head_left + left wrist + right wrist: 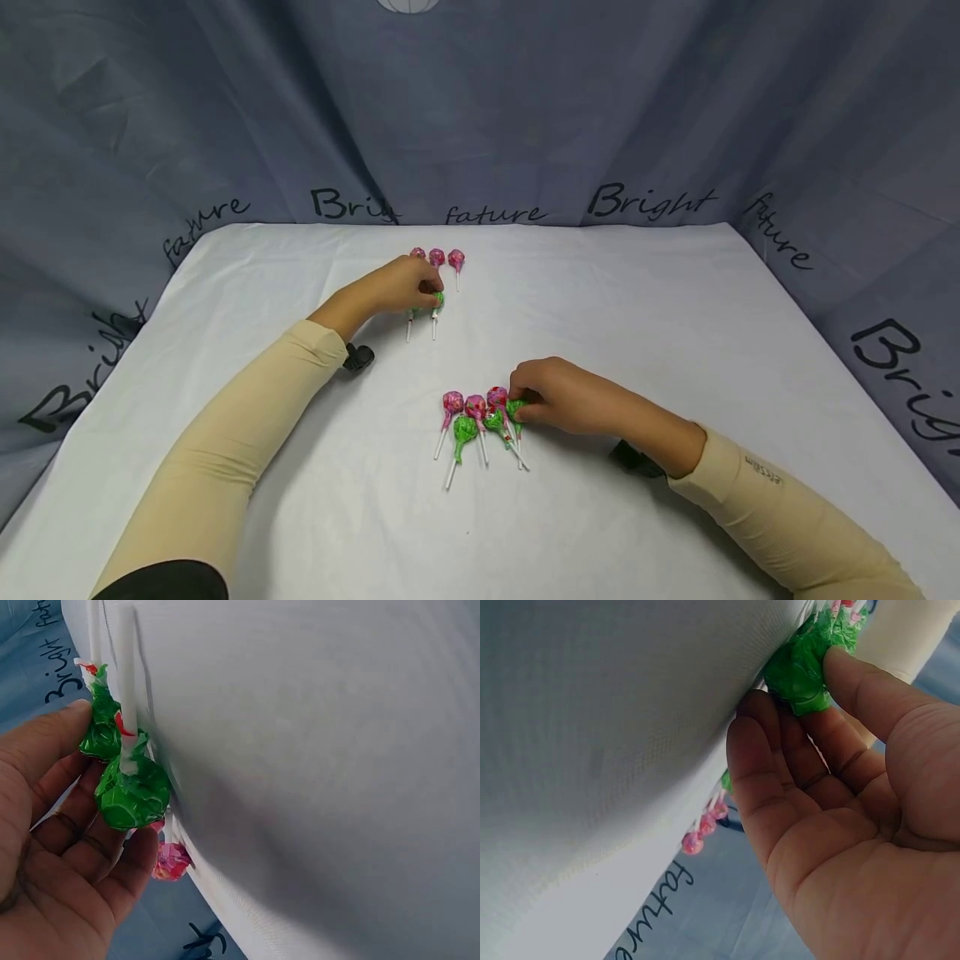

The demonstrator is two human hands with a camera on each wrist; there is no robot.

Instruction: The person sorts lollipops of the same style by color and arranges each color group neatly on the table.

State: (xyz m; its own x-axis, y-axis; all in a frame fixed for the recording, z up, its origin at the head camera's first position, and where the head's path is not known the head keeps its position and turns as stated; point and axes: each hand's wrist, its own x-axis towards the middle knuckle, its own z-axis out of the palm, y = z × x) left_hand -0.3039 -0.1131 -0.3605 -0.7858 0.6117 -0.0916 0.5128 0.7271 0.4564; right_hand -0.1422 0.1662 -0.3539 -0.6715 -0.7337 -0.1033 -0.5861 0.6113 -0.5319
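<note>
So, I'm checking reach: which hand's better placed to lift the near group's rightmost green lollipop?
Likely the right hand: it pinches that rightmost green lollipop, while the left hand holds a far green lollipop.

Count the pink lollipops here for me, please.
6: back left one, back middle one, back right one, front left one, front middle one, front right one. The left hand could be hiding more.

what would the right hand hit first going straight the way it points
Past the green lollipop it holds, the right hand would likely meet a pink lollipop first, though depth is unclear.
</note>
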